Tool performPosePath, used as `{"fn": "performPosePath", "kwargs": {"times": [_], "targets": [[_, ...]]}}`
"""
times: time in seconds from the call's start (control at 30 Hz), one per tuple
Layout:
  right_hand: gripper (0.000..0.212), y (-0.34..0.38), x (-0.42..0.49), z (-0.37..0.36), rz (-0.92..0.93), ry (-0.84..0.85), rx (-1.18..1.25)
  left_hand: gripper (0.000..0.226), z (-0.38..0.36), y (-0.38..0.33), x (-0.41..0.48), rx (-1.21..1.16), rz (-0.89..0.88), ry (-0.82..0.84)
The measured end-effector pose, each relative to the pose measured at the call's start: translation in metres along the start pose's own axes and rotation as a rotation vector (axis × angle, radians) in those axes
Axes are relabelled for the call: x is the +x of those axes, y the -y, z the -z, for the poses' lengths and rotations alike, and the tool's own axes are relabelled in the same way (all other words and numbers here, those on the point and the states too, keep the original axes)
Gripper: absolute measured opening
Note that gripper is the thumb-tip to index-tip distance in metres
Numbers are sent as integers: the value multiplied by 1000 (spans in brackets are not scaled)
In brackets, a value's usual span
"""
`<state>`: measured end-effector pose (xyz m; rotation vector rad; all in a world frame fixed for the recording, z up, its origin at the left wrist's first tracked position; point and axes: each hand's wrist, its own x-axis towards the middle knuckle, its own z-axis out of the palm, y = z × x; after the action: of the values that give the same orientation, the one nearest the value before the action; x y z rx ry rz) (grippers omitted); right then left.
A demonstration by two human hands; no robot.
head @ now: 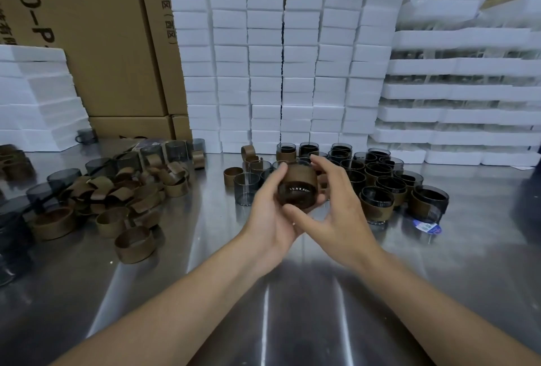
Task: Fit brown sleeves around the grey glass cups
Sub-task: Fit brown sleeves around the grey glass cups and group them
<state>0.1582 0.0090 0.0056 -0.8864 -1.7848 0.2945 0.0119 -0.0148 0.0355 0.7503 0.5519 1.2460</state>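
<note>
Status from my end: the job is mid-batch, and my guess is somewhere past a third. Right of centre on the tabletop [292,292] sits a packed cluster of sleeved cups [377,198], done as far as I can see. Left to do: a few bare cups [247,188] just left of the hands, more grey ones along the back left, and a big heap of loose sleeves [117,196] on the left side, so plenty of stock to go. Current unit: one cup [295,200] held off the tabletop at centre, tilted toward the camera, with a sleeve [301,179] already round its body. It looks seated or nearly so, though blur keeps me from saying whether it's fully home. The left hand [269,216] does the holding: fingers [279,174] curled round the cup from the left and underneath, a firm grip. The right hand [342,213] is not gripping: fingers [322,162] spread and only gently bent, tips against the far right side of the sleeve, thumb pointing toward the left palm and off the glass. That reads to me as a final nudge or check on the sleeve, after which this one should join the finished cluster. White foam boxes [263,58] are stacked behind, with neither hand near them.
</note>
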Motion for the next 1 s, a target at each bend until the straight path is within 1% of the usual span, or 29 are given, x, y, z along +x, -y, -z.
{"fn": "performPosePath", "kwargs": {"times": [0.07, 0.13, 0.17, 0.27, 0.33, 0.4, 0.47, 0.67, 0.87, 1.0], "targets": [[73, -2, -2, -1, 32, -28, 3, 50, 3, -4, 1, -110, 76, 54], [69, -2, -4, -2, 55, -44, -27, 54, 8, -4, 2, -123, 112, 74], [71, 0, -5, -2, 44, -48, -41, 55, 11, -3, 2, -125, 122, 74], [89, 2, -6, -5, 17, -24, -72, 63, 13, 0, 3, -119, 145, 77], [96, 3, -6, -6, 2, -13, -73, 70, 13, 2, 3, -111, 154, 92], [100, 4, -6, -4, 1, -11, -96, 69, 13, 4, 4, -126, 155, 101], [101, 3, -6, -2, 19, 3, -125, 64, 13, 5, 5, -166, 156, 100], [89, 5, -6, -2, 23, 19, -273, 53, 5, 3, 6, -285, 133, 86], [77, 13, -5, -3, 27, 58, -284, 56, 3, 4, 5, -338, 119, 37], [71, 17, -3, -1, 59, 83, -378, 56, 3, 3, 4, -335, 115, 24]]}}
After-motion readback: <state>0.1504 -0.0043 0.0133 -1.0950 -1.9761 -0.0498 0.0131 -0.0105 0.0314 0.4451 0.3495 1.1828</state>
